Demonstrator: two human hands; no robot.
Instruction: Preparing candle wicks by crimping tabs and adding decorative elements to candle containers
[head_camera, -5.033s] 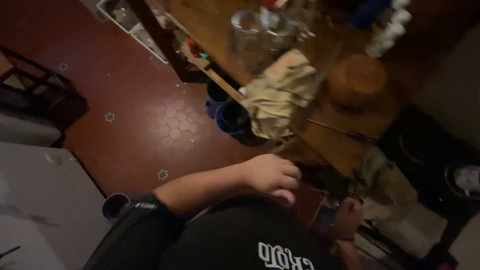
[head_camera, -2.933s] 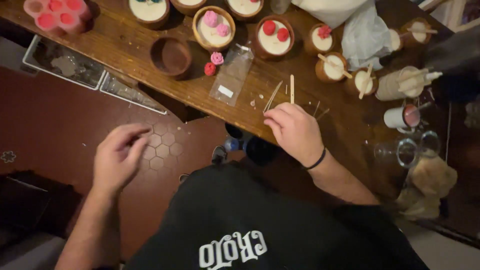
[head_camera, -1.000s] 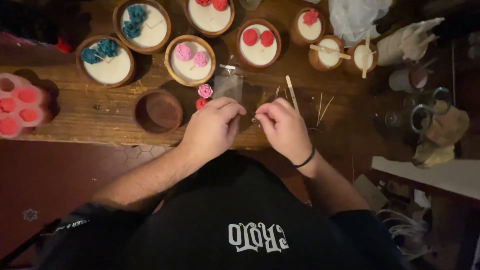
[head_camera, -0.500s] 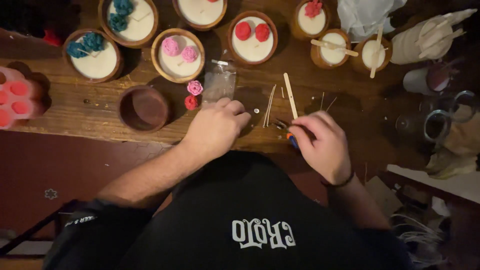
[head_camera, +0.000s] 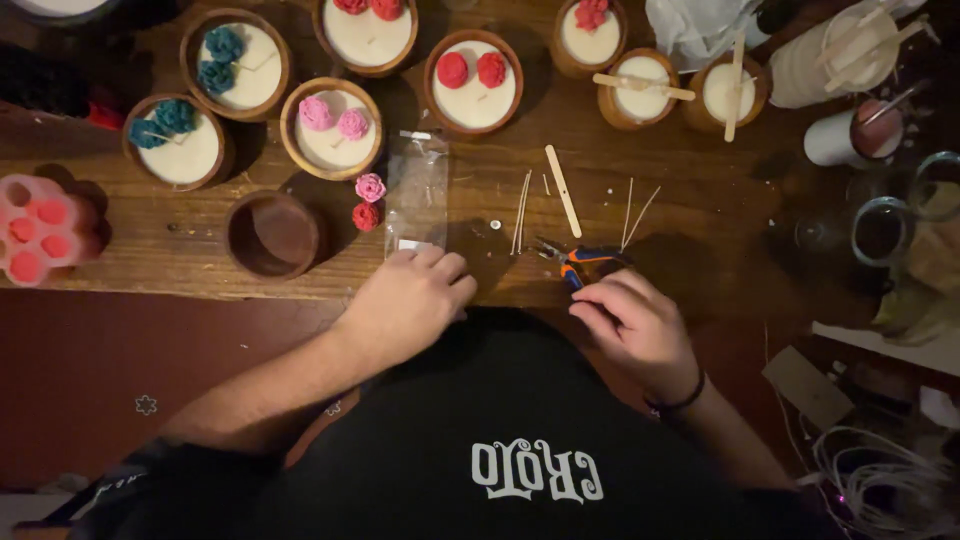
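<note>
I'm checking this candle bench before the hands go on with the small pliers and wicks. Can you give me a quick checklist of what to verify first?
1. Pliers within reach of right hand: ok, fingertips at the handles.
2. Pliers firmly gripped: cannot tell.
3. Left hand clear of the pliers: ok, it rests at the table edge by the clear plastic bag.
4. Loose wicks lying near the pliers: ok.
5. Small metal wick tab in sight: ok.
6. Empty wooden bowl upright: ok.
</note>
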